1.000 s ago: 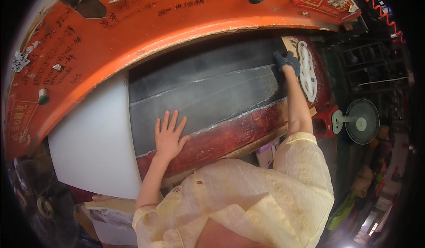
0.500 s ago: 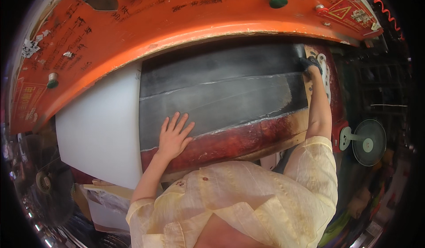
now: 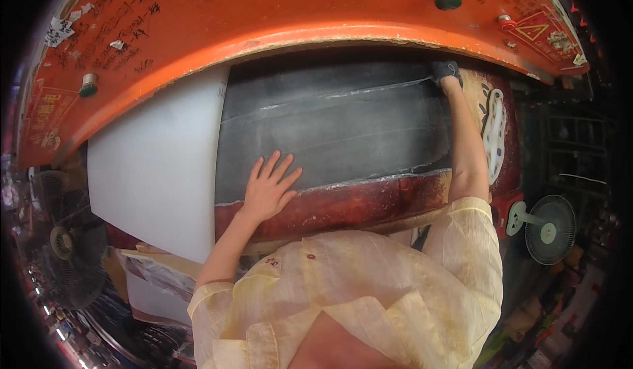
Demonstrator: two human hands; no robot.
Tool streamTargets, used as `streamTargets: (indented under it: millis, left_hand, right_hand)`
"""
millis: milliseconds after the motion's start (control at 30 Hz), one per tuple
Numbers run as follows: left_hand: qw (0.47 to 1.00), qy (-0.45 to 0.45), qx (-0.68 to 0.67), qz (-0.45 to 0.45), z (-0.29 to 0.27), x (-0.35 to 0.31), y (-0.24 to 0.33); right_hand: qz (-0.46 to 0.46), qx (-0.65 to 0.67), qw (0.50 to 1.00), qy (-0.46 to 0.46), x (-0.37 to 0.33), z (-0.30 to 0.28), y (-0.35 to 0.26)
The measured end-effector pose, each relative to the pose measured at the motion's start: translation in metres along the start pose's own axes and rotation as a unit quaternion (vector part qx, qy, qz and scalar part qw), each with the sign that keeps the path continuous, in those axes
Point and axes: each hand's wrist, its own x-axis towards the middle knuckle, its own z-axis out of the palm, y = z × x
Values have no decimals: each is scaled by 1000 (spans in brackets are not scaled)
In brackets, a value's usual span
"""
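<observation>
My left hand (image 3: 269,188) lies flat with fingers spread on the near left part of a dark grey sheet (image 3: 356,135). Its wrist crosses the worn dark-red strip (image 3: 343,209) along the near side. My right arm is stretched out to the sheet's far right corner. There my right hand (image 3: 448,72) is covered by something black with a small white mark, a glove or a cloth; I cannot tell which. Its fingers are hidden. Shiny, wrinkled seams run lengthwise over the sheet. A smooth white panel (image 3: 155,161) adjoins its left edge.
A curved orange machine cover (image 3: 277,13) with green knobs overhangs the far side. On the right end lies a white slotted bar (image 3: 493,138) on a tan worn surface. A small fan (image 3: 550,230) stands at right, a larger dark fan (image 3: 62,240) at left.
My right hand has moved left along the far right part of the sheet, away from the white slotted bar. My left hand stays flat on the sheet. The whole view has shifted slightly.
</observation>
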Motion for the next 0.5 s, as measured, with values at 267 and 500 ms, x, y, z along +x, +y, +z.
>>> streamTargets:
  millis: [267,500]
  left_hand:
    - [999,18,-12,-25,0,0,2]
    - [1000,14,-1,-18,1,2,3]
  right_hand:
    - [-92,129,983,91,-11,7,63]
    - [1,-42,997,60,-22,4,35]
